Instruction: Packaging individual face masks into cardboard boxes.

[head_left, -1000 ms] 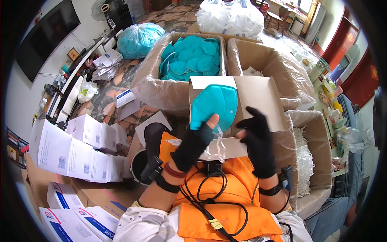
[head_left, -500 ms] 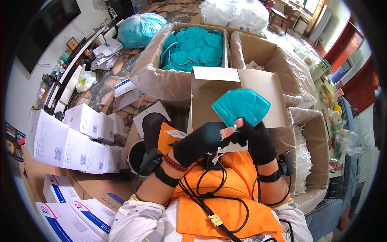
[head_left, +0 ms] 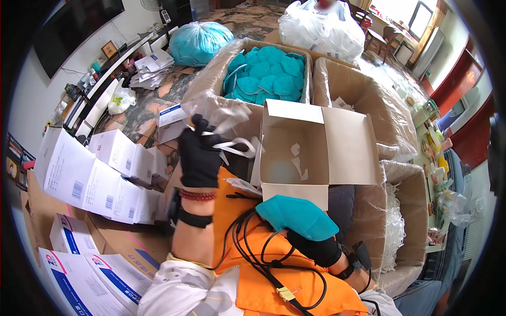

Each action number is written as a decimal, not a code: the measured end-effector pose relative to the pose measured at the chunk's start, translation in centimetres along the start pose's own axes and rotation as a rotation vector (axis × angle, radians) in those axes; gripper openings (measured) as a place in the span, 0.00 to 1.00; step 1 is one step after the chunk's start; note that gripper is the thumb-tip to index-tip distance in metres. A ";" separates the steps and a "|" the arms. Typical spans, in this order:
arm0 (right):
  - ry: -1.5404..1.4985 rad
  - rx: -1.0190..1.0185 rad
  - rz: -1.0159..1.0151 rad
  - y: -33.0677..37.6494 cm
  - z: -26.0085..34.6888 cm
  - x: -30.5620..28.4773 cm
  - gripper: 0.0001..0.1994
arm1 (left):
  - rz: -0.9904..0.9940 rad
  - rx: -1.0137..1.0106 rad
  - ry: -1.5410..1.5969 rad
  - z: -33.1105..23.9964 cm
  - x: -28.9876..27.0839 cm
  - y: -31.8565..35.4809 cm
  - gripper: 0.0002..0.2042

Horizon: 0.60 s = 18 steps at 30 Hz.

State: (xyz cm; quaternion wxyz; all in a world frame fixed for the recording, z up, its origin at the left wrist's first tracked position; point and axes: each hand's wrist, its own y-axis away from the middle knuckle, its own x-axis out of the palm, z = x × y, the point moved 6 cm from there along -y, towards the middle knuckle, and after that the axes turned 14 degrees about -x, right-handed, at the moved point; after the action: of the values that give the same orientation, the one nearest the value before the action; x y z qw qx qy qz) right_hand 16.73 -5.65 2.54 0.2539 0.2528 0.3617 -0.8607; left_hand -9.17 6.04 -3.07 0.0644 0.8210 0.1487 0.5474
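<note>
Two black-gloved hands are ours: the left hand (head_left: pixel 199 155), centre left, grips a white strap (head_left: pixel 226 144); a teal mask (head_left: pixel 298 217) lies below and right of it, lower centre, long axis slanting down rightward across our nearer right hand (head_left: pixel 315 247), whose grip we cannot tell.

Right hand in black glove (head_left: pixel 314 247): fingers hidden behind teal fabric mask (head_left: pixel 298 217) (only part of glove and wrist show). Thin white strips (head_left: pixel 229 122) at left hand in black glove (head_left: pixel 200 158): partly blurred. Pale scraps (head_left: pixel 299 164) inside open brown cardboard box (head_left: pixel 276 145): too small to identify. Round fan (head_left: pixel 152 5): cut off by top edge. White-and-blue cartons (head_left: pixel 79 284), lower left: cut off below.
</note>
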 end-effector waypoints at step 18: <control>-0.548 0.386 -0.105 -13.8 -13.3 -1.7 0.16 | 0.150 -0.144 -1.042 2.4 4.5 2.9 0.15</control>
State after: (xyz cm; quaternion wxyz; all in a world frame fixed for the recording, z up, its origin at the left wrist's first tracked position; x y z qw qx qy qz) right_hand 12.75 13.20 2.23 0.2445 0.0366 0.1230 -0.9611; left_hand -4.88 4.85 0.73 0.1467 0.9860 -0.0002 0.0791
